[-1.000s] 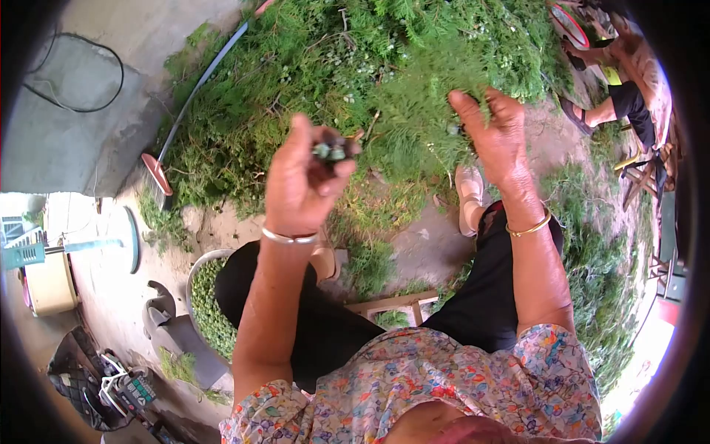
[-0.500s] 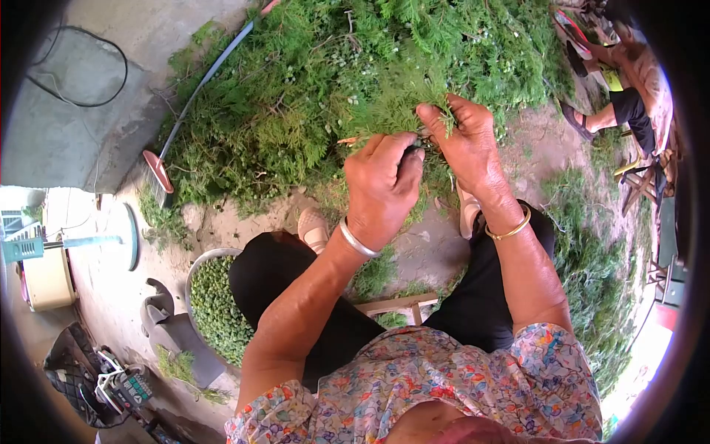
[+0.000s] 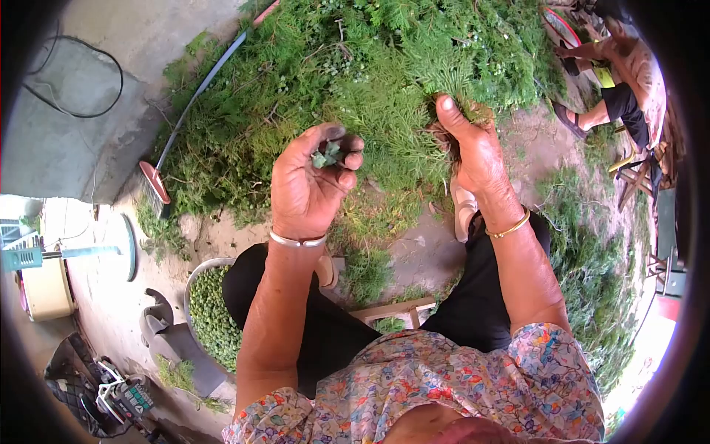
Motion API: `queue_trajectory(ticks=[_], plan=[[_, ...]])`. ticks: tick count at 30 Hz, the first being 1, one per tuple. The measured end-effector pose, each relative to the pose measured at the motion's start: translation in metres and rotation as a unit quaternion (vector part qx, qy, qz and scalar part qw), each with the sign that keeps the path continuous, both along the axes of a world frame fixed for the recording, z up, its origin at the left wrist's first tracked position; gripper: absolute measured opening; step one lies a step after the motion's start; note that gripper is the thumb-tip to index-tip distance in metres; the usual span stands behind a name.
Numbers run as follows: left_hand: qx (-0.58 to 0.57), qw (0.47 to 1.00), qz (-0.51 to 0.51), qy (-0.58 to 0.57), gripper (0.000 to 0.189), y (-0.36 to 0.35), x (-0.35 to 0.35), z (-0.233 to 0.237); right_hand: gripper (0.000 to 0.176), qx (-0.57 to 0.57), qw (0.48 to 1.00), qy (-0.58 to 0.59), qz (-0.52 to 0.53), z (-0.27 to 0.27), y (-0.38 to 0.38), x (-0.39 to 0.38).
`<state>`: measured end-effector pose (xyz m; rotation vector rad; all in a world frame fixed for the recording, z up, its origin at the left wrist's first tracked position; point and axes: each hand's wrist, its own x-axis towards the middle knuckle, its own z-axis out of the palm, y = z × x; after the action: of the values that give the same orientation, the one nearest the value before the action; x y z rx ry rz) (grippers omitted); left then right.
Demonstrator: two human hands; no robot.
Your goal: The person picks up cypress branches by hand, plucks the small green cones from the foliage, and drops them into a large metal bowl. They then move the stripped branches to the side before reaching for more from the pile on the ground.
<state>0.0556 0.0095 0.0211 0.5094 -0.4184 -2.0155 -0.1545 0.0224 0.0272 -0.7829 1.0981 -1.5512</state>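
Observation:
My left hand point(image 3: 297, 185) is turned palm up, with curled fingers cupped around a few small green cones point(image 3: 325, 155). Its fingertips look dark with dirt. My right hand point(image 3: 477, 152) grips a leafy evergreen sprig point(image 3: 421, 126), thumb raised along it; the stem is partly hidden by the fingers. Both hands are apart, above the near edge of a big heap of cut evergreen branches point(image 3: 296, 96). By my left knee stands a round basin point(image 3: 189, 285) holding many green cones point(image 3: 211, 314).
A broom point(image 3: 154, 181) leans at the heap's left edge. Farther left are a pale fan point(image 3: 126, 244), a grey object point(image 3: 174, 340) and a black cable point(image 3: 122, 78). Another person point(image 3: 629, 92) sits at the upper right. More cut greenery point(image 3: 592, 259) lies to my right.
My hands were together at the sprig and have parted. The left moved left and turned up, showing cones in it; the right stays near its place with the sprig.

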Motion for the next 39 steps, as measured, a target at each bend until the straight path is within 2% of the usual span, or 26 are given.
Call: queue_trajectory(ticks=[3, 5, 7, 8, 10, 11, 13, 14, 15, 16, 17, 19, 20, 21, 22, 24, 28, 30, 31, 32, 34, 35, 36, 37, 38, 39], plan=[[-0.014, 0.998, -0.017, 0.054, 0.029, -0.003, 0.010, -0.008, 0.011, -0.027, 0.999, 0.008, 0.023, 0.007, 0.008, 0.002], [-0.023, 0.999, -0.019, 0.031, 0.027, -0.003, 0.014, -0.008, 0.014, -0.060, 0.997, 0.024, 0.035, 0.008, 0.009, 0.001], [-0.053, 0.996, 0.016, -0.069, 0.023, 0.000, 0.013, -0.003, 0.023, -0.103, 0.978, 0.173, 0.051, 0.005, 0.007, -0.004], [-0.055, 0.996, 0.016, -0.069, 0.023, 0.000, 0.012, -0.001, 0.023, -0.105, 0.978, 0.173, 0.050, 0.003, 0.006, -0.004], [-0.014, 0.988, 0.028, -0.149, 0.019, 0.000, 0.009, 0.001, 0.030, -0.138, 0.943, 0.302, 0.022, -0.001, 0.006, -0.003], [-0.015, 0.988, 0.028, -0.150, 0.019, -0.001, 0.008, -0.004, 0.030, -0.138, 0.943, 0.302, 0.022, -0.001, 0.010, -0.001], [0.088, 0.978, -0.047, -0.184, 0.016, -0.002, 0.004, -0.021, 0.041, -0.183, 0.872, 0.451, 0.059, 0.000, 0.019, 0.002], [0.106, 0.982, -0.038, -0.154, 0.018, 0.003, -0.004, -0.026, 0.049, -0.271, 0.809, 0.520, 0.045, -0.014, 0.018, 0.003], [0.107, 0.981, -0.034, -0.157, 0.018, 0.005, -0.009, -0.031, 0.049, -0.273, 0.811, 0.516, 0.048, -0.014, 0.021, 0.005], [0.047, 0.984, -0.028, -0.172, 0.021, 0.006, -0.012, -0.041, 0.049, -0.289, 0.760, 0.576, 0.082, -0.015, 0.025, 0.007], [-0.089, 0.965, -0.018, -0.247, 0.026, 0.005, -0.010, -0.054, 0.049, -0.303, 0.703, 0.633, 0.113, -0.015, 0.028, 0.010], [-0.326, 0.852, 0.066, -0.404, 0.035, 0.004, -0.008, -0.067, 0.052, -0.326, 0.696, 0.631, 0.105, -0.016, 0.028, 0.013], [-0.181, 0.963, -0.036, -0.197, 0.036, -0.003, 0.002, -0.070, 0.055, -0.318, 0.716, 0.615, 0.091, -0.015, 0.027, 0.014], [-0.021, 0.990, -0.134, 0.028, 0.037, -0.006, 0.005, -0.059, 0.057, -0.309, 0.735, 0.599, 0.078, -0.013, 0.027, 0.014], [-0.022, 0.990, -0.134, 0.027, 0.037, -0.004, 0.003, -0.052, 0.057, -0.310, 0.735, 0.598, 0.078, -0.011, 0.026, 0.014], [-0.014, 0.993, -0.007, -0.120, 0.036, 0.005, -0.005, -0.040, 0.065, -0.301, 0.734, 0.608, 0.048, -0.005, 0.027, 0.012], [-0.097, 0.994, 0.019, -0.057, 0.034, 0.018, -0.014, -0.017, 0.071, -0.243, 0.726, 0.642, 0.048, -0.002, 0.030, 0.010], [0.059, 0.998, -0.019, -0.009, 0.026, 0.011, -0.016, -0.018, 0.074, -0.254, 0.665, 0.703, 0.001, -0.002, 0.029, 0.010], [0.059, 0.998, -0.019, -0.009, 0.026, 0.011, -0.015, -0.021, 0.074, -0.254, 0.665, 0.702, 0.001, -0.003, 0.029, 0.010], [-0.038, 0.998, -0.036, -0.030, 0.031, 0.011, -0.014, -0.026, 0.067, -0.242, 0.663, 0.709, -0.009, -0.005, 0.029, 0.009], [-0.136, 0.988, -0.050, -0.050, 0.036, 0.005, -0.010, -0.040, 0.060, -0.232, 0.659, 0.715, -0.020, -0.013, 0.027, 0.006], [-0.103, 0.984, -0.130, 0.064, 0.039, -0.007, -0.007, -0.049, 0.047, -0.224, 0.747, 0.625, -0.031, -0.019, 0.023, 0.003], [-0.090, 0.974, -0.166, 0.123, 0.041, -0.008, -0.006, -0.047, 0.035, -0.212, 0.823, 0.525, -0.042, -0.023, 0.021, 0.000], [-0.075, 0.960, -0.204, 0.178, 0.044, -0.008, -0.005, -0.043, 0.035, -0.218, 0.821, 0.526, -0.039, -0.025, 0.022, -0.005], [-0.026, 0.981, -0.149, 0.121, 0.047, -0.004, -0.006, -0.037, 0.025, -0.161, 0.919, 0.360, -0.029, -0.026, 0.024, -0.012], [0.023, 0.994, -0.091, 0.063, 0.050, 0.001, -0.007, -0.027, 0.020, -0.132, 0.953, 0.272, -0.015, -0.027, 0.027, -0.020]])
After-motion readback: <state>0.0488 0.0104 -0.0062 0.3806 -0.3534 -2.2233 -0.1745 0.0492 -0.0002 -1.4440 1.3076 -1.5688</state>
